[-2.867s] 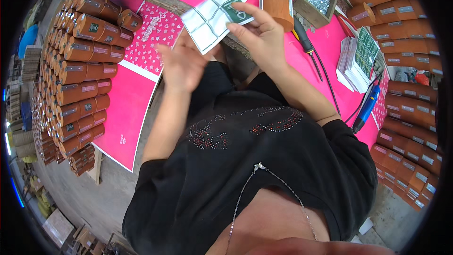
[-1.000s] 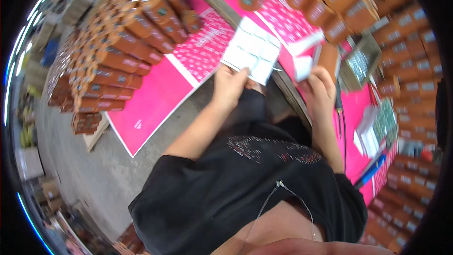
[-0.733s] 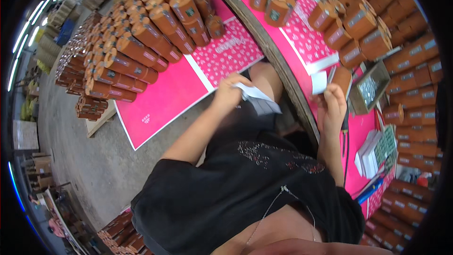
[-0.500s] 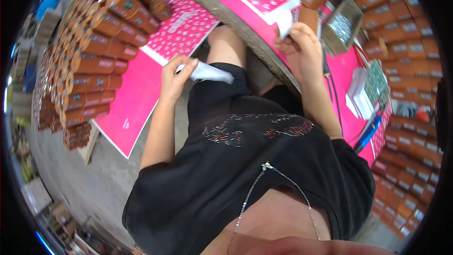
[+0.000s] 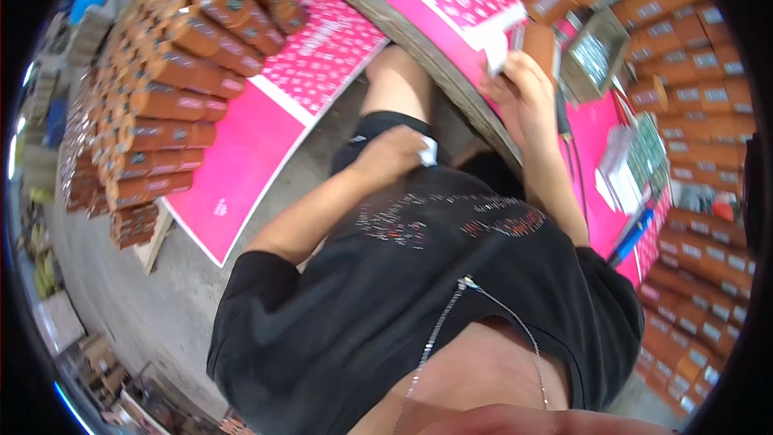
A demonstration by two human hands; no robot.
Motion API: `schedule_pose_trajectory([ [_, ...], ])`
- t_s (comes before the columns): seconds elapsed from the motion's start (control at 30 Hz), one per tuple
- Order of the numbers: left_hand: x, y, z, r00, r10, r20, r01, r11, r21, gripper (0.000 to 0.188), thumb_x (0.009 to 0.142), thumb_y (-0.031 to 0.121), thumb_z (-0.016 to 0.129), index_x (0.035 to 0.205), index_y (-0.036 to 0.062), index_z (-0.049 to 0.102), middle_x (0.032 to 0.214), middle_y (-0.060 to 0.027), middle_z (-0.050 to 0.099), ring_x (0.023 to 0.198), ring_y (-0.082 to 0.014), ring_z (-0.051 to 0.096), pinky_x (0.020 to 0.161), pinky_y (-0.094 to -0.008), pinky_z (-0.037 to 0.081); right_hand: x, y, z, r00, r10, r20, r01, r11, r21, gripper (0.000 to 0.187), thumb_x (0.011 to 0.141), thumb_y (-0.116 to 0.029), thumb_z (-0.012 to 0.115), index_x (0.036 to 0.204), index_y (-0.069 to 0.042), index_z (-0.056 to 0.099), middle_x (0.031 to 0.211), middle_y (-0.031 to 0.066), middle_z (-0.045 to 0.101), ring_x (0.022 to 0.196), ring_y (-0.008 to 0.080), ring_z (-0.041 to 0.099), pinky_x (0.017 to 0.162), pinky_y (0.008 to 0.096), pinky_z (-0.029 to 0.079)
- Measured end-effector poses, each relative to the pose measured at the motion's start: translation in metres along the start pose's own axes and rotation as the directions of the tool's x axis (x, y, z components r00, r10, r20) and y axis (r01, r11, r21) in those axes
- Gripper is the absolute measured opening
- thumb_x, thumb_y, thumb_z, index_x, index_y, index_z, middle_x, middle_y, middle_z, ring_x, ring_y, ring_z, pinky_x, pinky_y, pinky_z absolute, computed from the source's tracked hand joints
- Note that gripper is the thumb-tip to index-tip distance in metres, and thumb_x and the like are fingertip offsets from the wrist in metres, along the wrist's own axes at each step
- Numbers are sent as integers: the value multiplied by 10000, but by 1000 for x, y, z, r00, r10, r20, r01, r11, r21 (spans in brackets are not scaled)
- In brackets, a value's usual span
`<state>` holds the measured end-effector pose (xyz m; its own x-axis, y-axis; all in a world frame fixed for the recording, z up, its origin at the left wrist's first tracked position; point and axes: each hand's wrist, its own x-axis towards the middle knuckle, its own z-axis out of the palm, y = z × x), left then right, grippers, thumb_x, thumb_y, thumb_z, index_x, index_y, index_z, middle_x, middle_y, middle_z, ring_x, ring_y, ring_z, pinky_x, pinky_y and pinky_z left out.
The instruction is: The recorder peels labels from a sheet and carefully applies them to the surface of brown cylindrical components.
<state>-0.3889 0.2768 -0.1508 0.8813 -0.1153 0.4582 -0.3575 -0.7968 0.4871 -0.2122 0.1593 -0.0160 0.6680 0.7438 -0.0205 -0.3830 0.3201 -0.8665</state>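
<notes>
Left hand (image 5: 392, 155) clutching paper (image 5: 429, 151), right hand (image 5: 522, 87) pinching slip (image 5: 494, 55), table edge (image 5: 439, 67) between, floor (image 5: 157, 306) at left

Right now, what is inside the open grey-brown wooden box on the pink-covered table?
Small, shiny, silvery pieces lie inside the grey-brown wooden box, too small to identify. Whatever lies beneath their top layer is covered and cannot be seen.

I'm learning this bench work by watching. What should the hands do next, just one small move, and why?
Probably the left hand should put down its white paper: the right hand pinches a small white piece near the brown cylinder, so a freed left hand could perhaps steady that cylinder.
</notes>
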Motion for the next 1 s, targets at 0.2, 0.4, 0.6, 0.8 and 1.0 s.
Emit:
schedule_pose_trajectory([
  [0.2,9,-10,-16,850,65,523,-25,996,-84,451,768,106,428,1218,128,420,1206,-58,451,1197,-191,339,1045,-408,152,5,0,-11,1000,-10,10,10,1000,-9,100,844,-94,464,891,-22,516,818,97,591,692,160,592,641,299,490],
  [0.4,28,-11,-35,730,161,665,-117,987,-111,556,686,99,520,1232,114,417,1198,-46,444,1155,-201,352,994,-400,185,4,-1,-11,999,43,-32,-43,999,-18,81,843,-88,452,864,-31,506,777,91,591,653,139,574,623,268,477],
  [0.6,25,-30,5,909,140,394,-76,982,-174,336,734,14,448,1046,47,569,905,-102,542,891,-242,480,783,-305,375,9,0,-15,998,23,-60,-25,999,-24,98,848,-99,442,854,-29,511,811,106,589,657,145,575,603,266,487],
  [0.8,54,-29,-49,872,-406,-273,210,814,-541,374,604,-143,382,890,-7,583,857,-123,555,820,-242,546,720,-291,429,21,-9,-7,998,-22,-55,19,999,-40,131,864,-106,424,844,-16,516,828,111,575,676,151,560,602,261,492],
  [1.0,11,-30,-89,709,-643,-289,303,649,-698,108,693,-34,510,786,22,507,748,-43,508,734,-118,509,645,-236,405,40,-7,3,998,-32,-59,29,998,-49,123,861,-115,443,846,-22,523,825,99,576,669,143,559,593,259,485],
])
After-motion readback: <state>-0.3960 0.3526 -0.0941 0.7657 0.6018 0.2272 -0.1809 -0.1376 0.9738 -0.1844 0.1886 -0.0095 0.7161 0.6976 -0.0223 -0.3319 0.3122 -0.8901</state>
